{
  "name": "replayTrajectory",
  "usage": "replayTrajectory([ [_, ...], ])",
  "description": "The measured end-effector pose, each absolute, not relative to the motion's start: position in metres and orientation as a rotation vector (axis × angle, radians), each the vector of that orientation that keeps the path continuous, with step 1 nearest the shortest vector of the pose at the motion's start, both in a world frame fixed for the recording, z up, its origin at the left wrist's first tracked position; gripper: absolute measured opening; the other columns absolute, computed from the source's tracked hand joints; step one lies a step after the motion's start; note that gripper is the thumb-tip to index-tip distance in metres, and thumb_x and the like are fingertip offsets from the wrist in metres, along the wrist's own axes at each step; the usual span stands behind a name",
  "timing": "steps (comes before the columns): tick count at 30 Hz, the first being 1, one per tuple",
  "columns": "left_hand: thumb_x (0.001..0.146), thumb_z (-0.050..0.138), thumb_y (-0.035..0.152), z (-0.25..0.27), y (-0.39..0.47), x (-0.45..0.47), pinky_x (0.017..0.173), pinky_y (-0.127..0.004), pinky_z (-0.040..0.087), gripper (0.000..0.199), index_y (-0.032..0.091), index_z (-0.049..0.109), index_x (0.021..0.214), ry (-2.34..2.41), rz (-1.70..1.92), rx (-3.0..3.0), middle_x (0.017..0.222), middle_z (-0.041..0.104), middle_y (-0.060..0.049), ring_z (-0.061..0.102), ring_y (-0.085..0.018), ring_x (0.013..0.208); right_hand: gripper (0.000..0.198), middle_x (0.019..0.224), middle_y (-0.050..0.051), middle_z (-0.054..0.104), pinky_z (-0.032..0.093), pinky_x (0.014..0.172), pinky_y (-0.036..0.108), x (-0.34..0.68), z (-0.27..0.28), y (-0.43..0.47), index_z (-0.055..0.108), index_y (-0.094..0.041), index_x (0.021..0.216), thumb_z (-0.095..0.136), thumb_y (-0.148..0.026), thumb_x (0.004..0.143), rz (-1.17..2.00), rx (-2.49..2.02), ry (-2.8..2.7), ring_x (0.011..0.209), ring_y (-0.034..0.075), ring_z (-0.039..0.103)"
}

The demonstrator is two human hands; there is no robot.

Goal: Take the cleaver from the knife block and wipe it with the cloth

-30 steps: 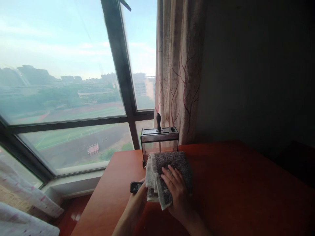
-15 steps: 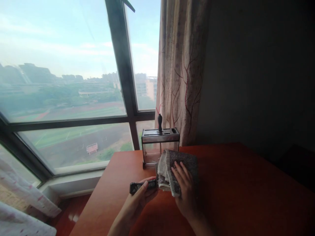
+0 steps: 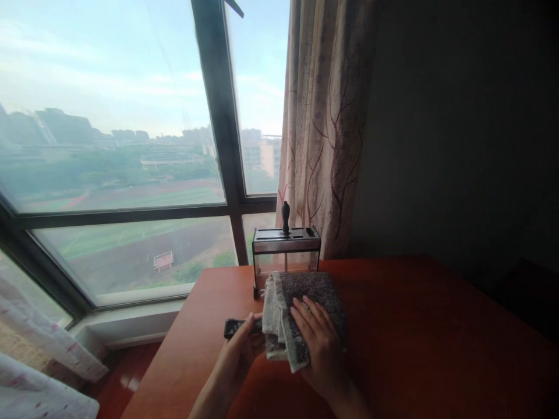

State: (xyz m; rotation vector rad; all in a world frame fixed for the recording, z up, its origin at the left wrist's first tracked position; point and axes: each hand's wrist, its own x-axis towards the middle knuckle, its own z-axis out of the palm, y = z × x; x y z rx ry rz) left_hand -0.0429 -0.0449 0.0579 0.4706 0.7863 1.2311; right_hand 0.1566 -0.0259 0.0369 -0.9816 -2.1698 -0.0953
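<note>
Clock directions are read from the folded towel (image 3: 305,285). Between eight and nine o'clock, a white curtain (image 3: 35,384) with pinkish flecks hangs near the floor; at ten, a dark-framed window (image 3: 109,145) looks out on a hazy sports field. At nine, a black handle (image 3: 233,327), its butt squared and marked with paler patches, juts from the cloth over the reddish-brown table (image 3: 414,326). The left hand (image 3: 244,346) is clamped on it, thumb along the top, fingers curled beneath; whatever the handle leads to is hidden by the cloth.

Just short of twelve, a clear-sided rack (image 3: 286,245) with a slotted metal top stands upright on the table, a black knob (image 3: 285,218) rising from it. The towel, before the rack, covers part of its base from view: thick and rough-napped, dark grey-brown on top, paler along its borders, its layers fanned at nine and one corner drooping toward six. At four to five o'clock, the right hand (image 3: 321,340) lies on it, fingers nearly together, thumb unseen; whether they grip cannot be told.

Just past twelve falls a branch-patterned drape (image 3: 327,116); between one and two, a shadowed wall (image 3: 458,134).
</note>
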Motion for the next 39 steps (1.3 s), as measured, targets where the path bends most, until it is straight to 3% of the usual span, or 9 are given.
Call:
replayTrajectory([
  [6,0.086,0.058,0.037,0.061,-0.043,-0.055,0.072,-0.026,0.052,0.034,0.011,0.068,0.105,0.827,1.226,0.482,0.100,0.074,-0.014,0.069,-0.025,0.095,0.062,0.143,0.006,0.046,0.032,0.105,0.052,0.170,0.030,-0.016,0.039,-0.020,0.140,0.044,-0.015,0.079,-0.160,-1.189,-1.943,0.133,0.030,0.035],
  [13,0.081,0.064,0.032,0.064,-0.046,-0.035,0.079,-0.033,0.053,0.031,0.011,0.069,0.103,0.847,1.260,0.498,0.097,0.075,-0.012,0.070,-0.026,0.088,0.067,0.146,0.007,0.041,0.032,0.106,0.052,0.145,0.028,-0.033,0.036,-0.018,0.142,0.045,-0.012,0.076,-0.117,-1.042,-2.130,0.136,0.031,0.032],
  [19,0.076,0.068,0.033,0.065,-0.051,-0.026,0.080,-0.037,0.053,0.043,0.013,0.066,0.113,0.871,1.277,0.454,0.093,0.076,-0.009,0.069,-0.030,0.092,0.070,0.147,0.008,0.039,0.030,0.108,0.052,0.139,0.033,-0.041,0.035,-0.016,0.142,0.049,-0.018,0.073,-0.088,-0.856,-2.238,0.137,0.031,0.030],
  [26,0.077,0.067,0.043,0.059,-0.046,-0.039,0.081,-0.036,0.050,0.040,0.013,0.070,0.104,0.800,1.268,0.568,0.100,0.074,-0.013,0.068,-0.028,0.092,0.064,0.144,0.007,0.044,0.029,0.107,0.052,0.162,0.034,-0.021,0.038,-0.020,0.140,0.047,-0.020,0.077,-0.073,-1.010,-2.069,0.135,0.030,0.034],
  [31,0.082,0.061,0.046,0.062,-0.048,-0.044,0.075,-0.032,0.048,0.042,0.013,0.069,0.105,0.792,1.264,0.620,0.104,0.072,-0.015,0.067,-0.029,0.096,0.062,0.140,0.007,0.049,0.018,0.110,0.059,0.187,0.027,-0.004,0.044,-0.021,0.136,0.043,-0.014,0.075,-0.010,-1.104,-1.789,0.133,0.030,0.036],
  [34,0.080,0.062,0.046,0.062,-0.048,-0.043,0.075,-0.032,0.047,0.042,0.013,0.069,0.106,0.774,1.260,0.624,0.105,0.072,-0.015,0.067,-0.030,0.097,0.057,0.137,0.008,0.052,0.021,0.111,0.056,0.198,0.020,0.006,0.052,-0.021,0.130,0.048,-0.014,0.074,0.213,-1.054,-1.559,0.131,0.029,0.039],
  [39,0.079,0.064,0.044,0.060,-0.046,-0.046,0.075,-0.030,0.047,0.041,0.015,0.068,0.107,0.791,1.265,0.602,0.104,0.072,-0.013,0.066,-0.029,0.099,0.050,0.107,0.005,0.071,0.047,0.096,0.044,0.207,0.016,0.013,0.061,-0.020,0.117,0.069,-0.023,0.068,0.965,-0.985,-0.702,0.104,0.026,0.063],
])
